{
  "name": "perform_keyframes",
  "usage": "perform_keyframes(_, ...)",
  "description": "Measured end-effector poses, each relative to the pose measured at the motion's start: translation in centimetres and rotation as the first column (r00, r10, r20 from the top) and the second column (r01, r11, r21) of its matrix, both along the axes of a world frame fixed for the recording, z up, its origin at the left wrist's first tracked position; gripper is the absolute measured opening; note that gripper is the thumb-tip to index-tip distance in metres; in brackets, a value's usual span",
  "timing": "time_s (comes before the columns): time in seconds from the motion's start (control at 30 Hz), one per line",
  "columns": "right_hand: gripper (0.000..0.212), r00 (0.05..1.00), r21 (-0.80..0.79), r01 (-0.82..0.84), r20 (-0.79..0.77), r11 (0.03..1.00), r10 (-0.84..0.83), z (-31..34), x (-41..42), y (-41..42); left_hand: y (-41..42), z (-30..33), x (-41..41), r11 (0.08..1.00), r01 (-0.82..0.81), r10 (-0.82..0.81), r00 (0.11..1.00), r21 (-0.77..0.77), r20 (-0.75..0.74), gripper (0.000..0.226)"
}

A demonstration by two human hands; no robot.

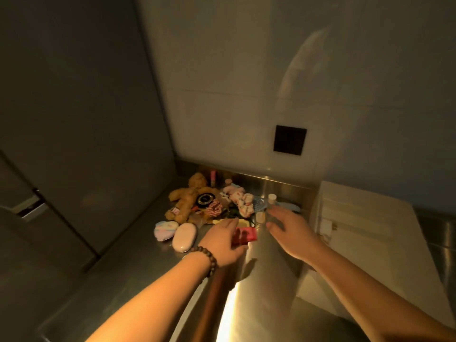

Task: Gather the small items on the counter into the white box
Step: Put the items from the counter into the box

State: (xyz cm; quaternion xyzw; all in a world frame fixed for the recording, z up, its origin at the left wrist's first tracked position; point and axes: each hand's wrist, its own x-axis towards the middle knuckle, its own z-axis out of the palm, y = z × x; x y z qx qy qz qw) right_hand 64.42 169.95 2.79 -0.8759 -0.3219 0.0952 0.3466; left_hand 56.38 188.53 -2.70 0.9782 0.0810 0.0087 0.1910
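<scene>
1. The left hand [223, 239] reaches over the steel surface [261, 280] with a bead bracelet [204, 259] on its wrist; its grip is curled around a small red packet [245, 235], thumb side toward the pile, though blur hides just how the fingers close on it.
2. The right hand [290, 230] hovers just right of the packet, palm down, its grip spread wide and holding nothing; its fingertips point toward a small cream-capped jar [260, 216] just beyond them.
3. Just left of the left hand lie a pale pink oval case [184, 236] and, touching its far-left side, a pastel puff [164, 229].
4. Farther away the small items form a heap in the left corner: a brown plush bear [188, 202] on its back, a round black compact [205, 199] resting on it, a red checked scrunchie [215, 209] beside that, and a pink-and-white plush bundle [238, 198] to the right; a second little jar [272, 198] stands at the heap's right edge.
5. The white box [365, 218] sits to the right of the right hand, its near left wall just beside the wrist; what lies inside cannot be told.
6. A black square plate [290, 140] is set in the far wall.
</scene>
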Motion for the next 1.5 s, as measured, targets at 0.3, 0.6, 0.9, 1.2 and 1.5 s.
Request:
perform_keyframes(0.3,0.075,0.977,-0.168,-0.136,-0.187,0.976,0.104,-7.3,-6.1,17.2,16.4,-4.7,-6.6,0.978,-0.189,0.198,0.974,0.089,-0.113,0.104)
perform_keyframes(0.6,0.081,0.948,-0.387,0.229,-0.118,0.893,-0.294,-10.2,-6.1,26.1,22.9,-7.4,-5.5,0.99,-0.111,0.095,0.981,-0.086,-0.171,0.101)
perform_keyframes(0.9,0.078,0.821,-0.306,0.391,-0.311,0.868,-0.479,-10.9,-6.6,27.4,23.4,-8.3,-6.3,0.956,-0.176,0.166,0.984,-0.235,-0.06,0.086)
perform_keyframes(1.2,0.045,0.729,0.073,0.473,-0.592,0.878,-0.344,-5.4,-5.9,23.1,20.7,-4.2,-7.5,0.942,-0.217,0.256,0.958,-0.257,0.128,0.086)
perform_keyframes(1.5,0.03,0.789,0.398,0.462,-0.593,0.792,-0.162,6.4,-1.4,4.4,5.3,6.4,-1.5,0.971,-0.002,0.107,0.896,-0.239,0.431,0.083)
